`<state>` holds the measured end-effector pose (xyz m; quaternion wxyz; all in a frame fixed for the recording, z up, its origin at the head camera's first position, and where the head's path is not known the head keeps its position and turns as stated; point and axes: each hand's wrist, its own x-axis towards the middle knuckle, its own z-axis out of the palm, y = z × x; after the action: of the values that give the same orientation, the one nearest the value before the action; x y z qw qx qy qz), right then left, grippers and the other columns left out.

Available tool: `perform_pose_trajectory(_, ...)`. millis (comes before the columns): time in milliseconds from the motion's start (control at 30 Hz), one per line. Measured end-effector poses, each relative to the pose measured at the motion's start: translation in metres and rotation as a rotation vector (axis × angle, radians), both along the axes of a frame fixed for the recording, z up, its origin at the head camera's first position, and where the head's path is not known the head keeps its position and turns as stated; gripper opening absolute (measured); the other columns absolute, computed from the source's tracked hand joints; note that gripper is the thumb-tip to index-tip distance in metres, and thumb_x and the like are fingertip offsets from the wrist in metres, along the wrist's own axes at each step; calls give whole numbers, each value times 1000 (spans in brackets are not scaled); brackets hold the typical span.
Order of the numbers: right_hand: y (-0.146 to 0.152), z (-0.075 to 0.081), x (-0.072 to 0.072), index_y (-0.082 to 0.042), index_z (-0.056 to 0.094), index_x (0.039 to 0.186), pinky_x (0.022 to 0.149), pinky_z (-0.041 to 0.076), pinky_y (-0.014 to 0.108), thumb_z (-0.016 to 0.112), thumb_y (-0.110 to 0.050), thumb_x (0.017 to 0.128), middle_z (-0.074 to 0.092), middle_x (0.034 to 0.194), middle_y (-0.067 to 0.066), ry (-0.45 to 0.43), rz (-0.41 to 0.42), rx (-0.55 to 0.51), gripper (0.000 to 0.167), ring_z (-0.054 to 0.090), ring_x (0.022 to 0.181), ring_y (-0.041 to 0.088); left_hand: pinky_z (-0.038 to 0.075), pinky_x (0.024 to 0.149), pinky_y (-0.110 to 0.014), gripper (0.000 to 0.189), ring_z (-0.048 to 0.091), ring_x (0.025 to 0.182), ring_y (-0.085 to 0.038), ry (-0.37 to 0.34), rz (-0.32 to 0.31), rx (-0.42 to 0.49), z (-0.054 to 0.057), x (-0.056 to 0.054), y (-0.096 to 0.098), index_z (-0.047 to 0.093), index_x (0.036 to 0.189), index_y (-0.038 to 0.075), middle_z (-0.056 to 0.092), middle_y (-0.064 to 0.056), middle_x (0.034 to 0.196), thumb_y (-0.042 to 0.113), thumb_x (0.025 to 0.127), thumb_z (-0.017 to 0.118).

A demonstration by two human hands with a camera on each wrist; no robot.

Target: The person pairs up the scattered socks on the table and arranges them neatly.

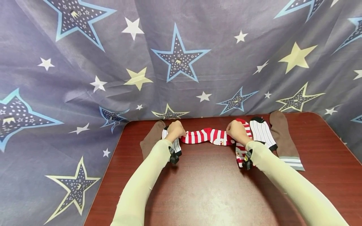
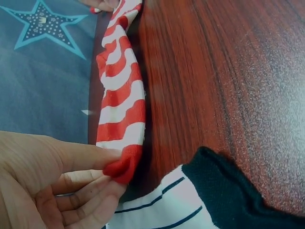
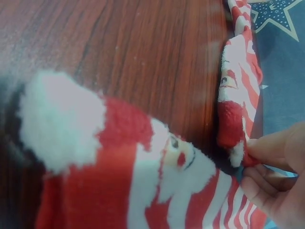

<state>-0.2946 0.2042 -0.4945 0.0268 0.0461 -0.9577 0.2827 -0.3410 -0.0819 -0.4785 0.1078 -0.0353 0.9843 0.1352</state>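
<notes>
A red-and-white striped sock (image 1: 198, 137) stretches sideways between the two hands near the table's far edge. My left hand (image 1: 176, 129) pinches its plain red end (image 2: 126, 164) between thumb and fingers. At the other end, beside a Santa face (image 3: 229, 80), my right hand (image 1: 237, 131) pinches the sock. A matching striped Santa sock (image 1: 240, 153) lies under and beside the right wrist; its white pompom (image 3: 64, 121) looms close in the right wrist view. By the left hand, a white sock with dark lines (image 2: 167, 198) and a black cuff is partly covered.
A brown sock (image 1: 150, 141) lies left of the left hand. To the right lie a white striped sock (image 1: 261, 131) and a long brown sock (image 1: 282, 135) with a banded cuff. Behind the reddish wooden table (image 1: 203, 185) hangs a star-patterned curtain (image 1: 215, 28).
</notes>
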Motion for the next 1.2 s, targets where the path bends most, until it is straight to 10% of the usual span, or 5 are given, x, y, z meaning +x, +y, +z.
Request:
perform_pose_trajectory(367,11,14,4,0,79,91,68,53,42,66,-13,90,77,92,17,-21,0,-53,19,66,79,28,61,71,-41,15,73,94,-28,88,-34,5,9,5,11,77,78,12,78,-9,100,26,78,84)
perform_pose_trajectory(600,26,35,10,4,76,106,71,47,29,65,-19,95,75,106,22,-98,-32,-181,28,62,89,27,58,77,-32,17,73,92,-23,129,-119,288,26,17,32,82,93,12,79,-4,96,24,87,71)
perform_pose_trajectory(900,49,51,21,10,62,128,88,52,35,54,-24,102,64,124,29,-307,-112,-347,44,63,108,32,57,99,-44,34,66,117,-43,-204,-105,975,31,41,83,64,126,-9,67,-30,125,9,99,58)
perform_pose_trajectory(1200,71,59,31,12,41,147,108,50,46,47,-24,105,55,133,24,-485,-167,-522,56,59,98,14,50,109,-46,43,59,129,-42,-499,-42,1221,20,58,128,53,138,-12,60,-31,136,10,101,54)
